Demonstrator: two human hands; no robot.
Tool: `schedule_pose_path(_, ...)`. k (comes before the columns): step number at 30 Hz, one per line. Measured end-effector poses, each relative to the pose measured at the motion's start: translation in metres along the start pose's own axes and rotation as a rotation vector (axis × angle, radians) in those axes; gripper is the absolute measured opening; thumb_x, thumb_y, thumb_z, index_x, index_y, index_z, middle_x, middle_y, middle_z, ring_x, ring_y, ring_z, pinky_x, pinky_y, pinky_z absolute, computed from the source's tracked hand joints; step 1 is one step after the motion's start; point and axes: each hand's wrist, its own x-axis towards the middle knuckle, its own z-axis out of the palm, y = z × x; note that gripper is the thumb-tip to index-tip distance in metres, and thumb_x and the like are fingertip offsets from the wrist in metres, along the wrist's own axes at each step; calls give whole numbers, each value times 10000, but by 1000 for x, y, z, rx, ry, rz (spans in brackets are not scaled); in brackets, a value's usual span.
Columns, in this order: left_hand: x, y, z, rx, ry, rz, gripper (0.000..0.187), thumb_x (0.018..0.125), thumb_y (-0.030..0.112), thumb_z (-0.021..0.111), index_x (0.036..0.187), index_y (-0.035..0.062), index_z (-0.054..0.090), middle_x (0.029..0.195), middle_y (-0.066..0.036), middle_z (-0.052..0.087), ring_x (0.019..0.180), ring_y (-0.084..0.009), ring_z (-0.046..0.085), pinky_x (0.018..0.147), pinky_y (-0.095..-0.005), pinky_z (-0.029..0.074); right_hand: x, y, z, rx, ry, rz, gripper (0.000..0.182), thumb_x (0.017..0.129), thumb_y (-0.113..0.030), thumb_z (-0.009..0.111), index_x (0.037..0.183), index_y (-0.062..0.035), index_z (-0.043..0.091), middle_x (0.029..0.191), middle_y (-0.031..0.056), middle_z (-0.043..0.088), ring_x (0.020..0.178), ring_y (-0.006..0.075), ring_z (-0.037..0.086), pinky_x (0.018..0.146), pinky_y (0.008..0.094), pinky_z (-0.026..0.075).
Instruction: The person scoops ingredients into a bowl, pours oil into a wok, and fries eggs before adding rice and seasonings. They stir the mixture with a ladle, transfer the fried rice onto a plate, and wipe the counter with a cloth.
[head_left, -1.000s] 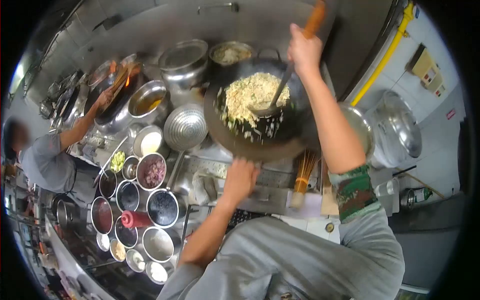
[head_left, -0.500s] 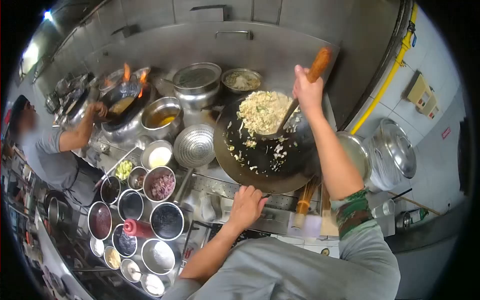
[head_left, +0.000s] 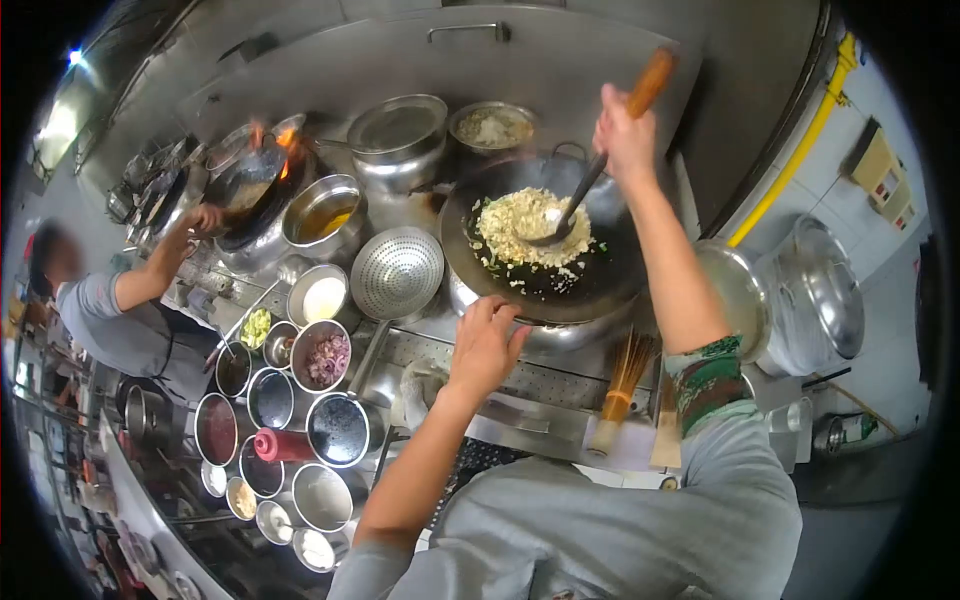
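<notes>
A dark wok [head_left: 600, 290] sits on the stove in front of me, with pale fried rice and green bits [head_left: 525, 220] in its middle. My right hand [head_left: 625, 140] is closed round the shaft of a long ladle [head_left: 588, 185], below its orange-brown wooden handle. The ladle's bowl rests in the rice. My left hand [head_left: 485, 345] is at the wok's near rim, its fingers against the edge; what they grip there is too small to tell. Left of the wok lies a round perforated strainer [head_left: 397, 272].
Metal bowls of ingredients [head_left: 217, 428], a red bottle [head_left: 282, 445] and chopped onion [head_left: 327, 358] stand at the left. A bamboo brush [head_left: 620, 385] lies right of my left hand. At the far left a co-worker [head_left: 110, 315] holds a wok [head_left: 250, 190] near flames. Lidded pots [head_left: 825, 290] stand right.
The wok has tilted back level and the rice has slid from its far side to the middle. My right hand and the ladle have moved up slightly, and the camera view has shifted.
</notes>
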Motion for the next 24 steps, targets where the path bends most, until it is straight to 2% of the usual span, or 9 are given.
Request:
schedule_pose_path(4, 19, 25, -23, 87, -4, -72, 309, 842, 213, 750, 1099, 57, 677, 1192, -128, 600, 1103, -334, 548, 900, -462, 432, 3, 15, 0, 128, -10, -23, 360, 986, -269, 620, 714, -128, 431, 496, -27, 320, 383, 101, 309, 398, 295, 269)
schedule_pose_path(5, 24, 26, -19, 82, 34, -12, 276, 844, 239, 747, 1049, 65, 684, 1097, -129, 617, 1047, -341, 561, 851, -450, 446, -1, 32, 4, 133, -21, 14, 357, 985, -262, 619, 713, -131, 427, 499, -29, 322, 384, 98, 307, 400, 294, 269)
schedule_pose_path(8, 13, -15, 16, 78, -282, 6, 245, 836, 257, 753, 959, 60, 676, 973, -131, 615, 943, -348, 566, 793, -443, 449, 16, 27, 10, 97, -129, 162, 311, 960, -246, 649, 751, -132, 449, 528, -40, 360, 400, 94, 329, 400, 289, 292)
schedule_pose_path(9, 5, -8, 8, 72, -201, 81, 224, 834, 239, 754, 888, 47, 653, 879, -137, 587, 857, -356, 552, 762, -443, 447, 21, 11, 12, 72, -126, 197, 297, 950, -248, 664, 765, -126, 466, 533, -38, 376, 407, 97, 351, 396, 289, 305)
schedule_pose_path(12, -10, 32, -30, -57, -247, 65, 207, 839, 201, 745, 877, 35, 629, 871, -153, 573, 848, -370, 540, 762, -457, 441, 22, -49, 27, -50, -59, 212, 279, 928, -252, 683, 784, -108, 493, 552, -36, 409, 423, 103, 393, 392, 299, 335)
schedule_pose_path(13, -4, 53, -44, -119, -131, 115, 191, 845, 166, 730, 870, 30, 598, 856, -169, 547, 829, -386, 524, 741, -469, 430, 9, -56, 31, -90, -22, 220, 277, 923, -255, 686, 788, -100, 499, 554, -34, 416, 423, 107, 396, 392, 302, 341)
schedule_pose_path(18, -11, 20, 2, -33, -26, 114, 199, 857, 176, 713, 864, 32, 576, 867, -181, 528, 816, -397, 512, 715, -503, 416, -31, -18, 39, -479, 174, 25, 327, 914, -299, 684, 722, -65, 561, 534, 10, 491, 422, 142, 502, 402, 323, 403)
schedule_pose_path(21, -77, -1, 11, -20, -63, 158, 199, 856, 181, 714, 874, 34, 580, 871, -176, 535, 830, -401, 514, 711, -509, 416, -34, -33, 18, -304, 182, -161, 282, 949, -248, 677, 794, -74, 519, 531, -29, 418, 376, 110, 379, 373, 305, 341)
schedule_pose_path(24, -73, 37, -32, -142, -20, 199, 191, 851, 178, 719, 874, 43, 587, 879, -165, 536, 844, -388, 515, 709, -498, 416, -40, -66, 17, -141, 205, -45, 275, 954, -237, 672, 785, -85, 517, 517, -35, 391, 382, 105, 379, 373, 308, 334)
